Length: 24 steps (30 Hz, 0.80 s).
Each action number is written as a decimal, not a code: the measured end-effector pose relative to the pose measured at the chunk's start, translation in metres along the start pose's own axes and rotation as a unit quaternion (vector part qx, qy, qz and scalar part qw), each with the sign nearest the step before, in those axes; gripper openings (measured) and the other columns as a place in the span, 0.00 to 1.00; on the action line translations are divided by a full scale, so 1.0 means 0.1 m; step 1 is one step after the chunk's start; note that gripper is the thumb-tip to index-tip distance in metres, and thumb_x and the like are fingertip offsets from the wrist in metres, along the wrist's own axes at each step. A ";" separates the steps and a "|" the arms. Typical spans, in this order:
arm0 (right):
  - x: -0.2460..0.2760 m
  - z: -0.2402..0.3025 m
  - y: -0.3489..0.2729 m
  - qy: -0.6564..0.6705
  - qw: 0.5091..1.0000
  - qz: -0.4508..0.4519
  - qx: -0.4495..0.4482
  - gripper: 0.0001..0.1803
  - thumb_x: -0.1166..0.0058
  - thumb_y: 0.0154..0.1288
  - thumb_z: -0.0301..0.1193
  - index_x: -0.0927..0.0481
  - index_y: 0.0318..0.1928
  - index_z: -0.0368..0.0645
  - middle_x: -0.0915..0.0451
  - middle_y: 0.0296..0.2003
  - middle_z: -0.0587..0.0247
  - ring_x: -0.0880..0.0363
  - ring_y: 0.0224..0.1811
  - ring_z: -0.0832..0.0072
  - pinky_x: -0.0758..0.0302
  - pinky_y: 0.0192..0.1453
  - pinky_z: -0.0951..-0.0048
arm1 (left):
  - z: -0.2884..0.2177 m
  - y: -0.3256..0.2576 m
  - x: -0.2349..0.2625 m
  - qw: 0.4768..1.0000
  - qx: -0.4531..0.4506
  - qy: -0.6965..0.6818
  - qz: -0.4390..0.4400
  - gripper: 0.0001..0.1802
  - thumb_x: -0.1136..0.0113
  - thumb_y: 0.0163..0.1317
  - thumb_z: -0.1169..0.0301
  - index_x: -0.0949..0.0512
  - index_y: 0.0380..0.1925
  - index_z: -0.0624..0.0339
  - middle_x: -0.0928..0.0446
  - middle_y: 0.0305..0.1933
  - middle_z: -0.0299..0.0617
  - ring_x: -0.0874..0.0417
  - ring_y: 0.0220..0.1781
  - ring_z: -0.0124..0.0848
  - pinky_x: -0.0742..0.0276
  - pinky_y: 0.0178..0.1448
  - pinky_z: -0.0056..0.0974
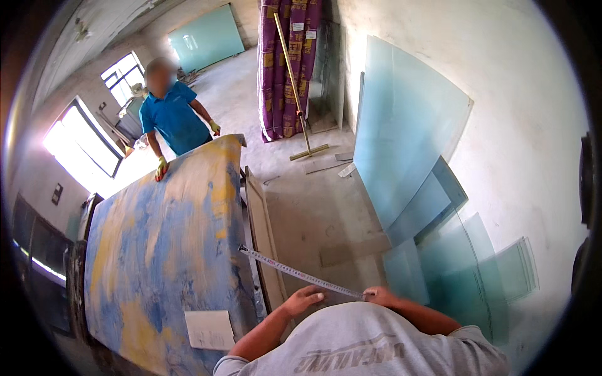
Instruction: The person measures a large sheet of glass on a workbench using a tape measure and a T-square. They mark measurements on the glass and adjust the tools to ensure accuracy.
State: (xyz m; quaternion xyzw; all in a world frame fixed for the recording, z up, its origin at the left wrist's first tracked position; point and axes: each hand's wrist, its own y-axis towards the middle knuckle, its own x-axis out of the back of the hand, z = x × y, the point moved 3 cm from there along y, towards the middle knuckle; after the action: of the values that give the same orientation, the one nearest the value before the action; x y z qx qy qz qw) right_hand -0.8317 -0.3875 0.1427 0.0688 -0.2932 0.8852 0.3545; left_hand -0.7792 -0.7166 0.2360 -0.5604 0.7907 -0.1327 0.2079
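A tape measure's white blade (301,274) stretches from the near right part of the cloth-covered table (169,250) to my right hand (380,297). The fingers of my right hand are closed around its near end; no case shows there. Just below the blade is my left hand (304,301), palm side inward, its thumb and fingers a little apart and nothing visible between them. The blade's far end, dark at its tip, lies over the table's right edge. A white sheet or pad (209,329) rests on the cloth near my left forearm.
Glass panes (407,131) lean on the right wall, with smaller panes (483,276) nearer me. A co-worker in a blue shirt (172,116) and gloves stands at the table's far side. A T-shaped bar (293,81) leans on a purple curtain (279,69).
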 end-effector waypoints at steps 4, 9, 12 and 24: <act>0.48 0.78 0.54 -0.030 0.999 0.008 -0.011 0.19 0.44 0.73 0.44 0.15 0.49 0.40 0.15 0.40 0.54 0.17 0.44 0.66 0.23 0.52 0.63 | -0.87 0.68 0.44 0.997 -0.051 0.038 -0.038 0.17 0.38 0.74 0.59 0.15 0.48 0.64 0.15 0.39 0.38 0.16 0.43 0.27 0.20 0.49 0.36; 1.05 0.76 1.55 -0.005 1.000 0.014 0.004 0.19 0.45 0.74 0.43 0.15 0.48 0.39 0.15 0.42 0.55 0.17 0.48 0.65 0.23 0.55 0.64 | -1.13 1.69 1.02 0.986 -0.060 0.073 -0.139 0.16 0.40 0.75 0.61 0.15 0.43 0.65 0.16 0.34 0.36 0.16 0.35 0.26 0.20 0.41 0.35; 1.60 0.73 2.44 -0.014 0.996 0.012 0.090 0.18 0.45 0.75 0.41 0.17 0.52 0.40 0.14 0.43 0.54 0.17 0.48 0.64 0.23 0.55 0.63 | -1.54 2.15 1.52 0.978 -0.075 0.015 -0.196 0.15 0.39 0.75 0.62 0.15 0.39 0.64 0.16 0.32 0.36 0.17 0.32 0.27 0.19 0.39 0.37; 3.55 1.22 4.49 -0.145 0.983 0.021 0.112 0.12 0.43 0.71 0.35 0.16 0.48 0.43 0.15 0.34 0.55 0.17 0.35 0.64 0.22 0.41 0.61 | -3.58 2.95 3.86 0.849 -0.215 -0.095 -0.473 0.16 0.39 0.75 0.61 0.17 0.34 0.64 0.20 0.26 0.37 0.23 0.22 0.26 0.26 0.27 0.34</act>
State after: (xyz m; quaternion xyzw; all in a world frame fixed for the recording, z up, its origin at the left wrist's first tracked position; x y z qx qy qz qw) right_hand -1.4042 -0.5069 0.1482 0.2292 -0.2418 0.9003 0.2802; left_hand -1.3055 -0.9894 0.3505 -0.9072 0.4150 0.0123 0.0685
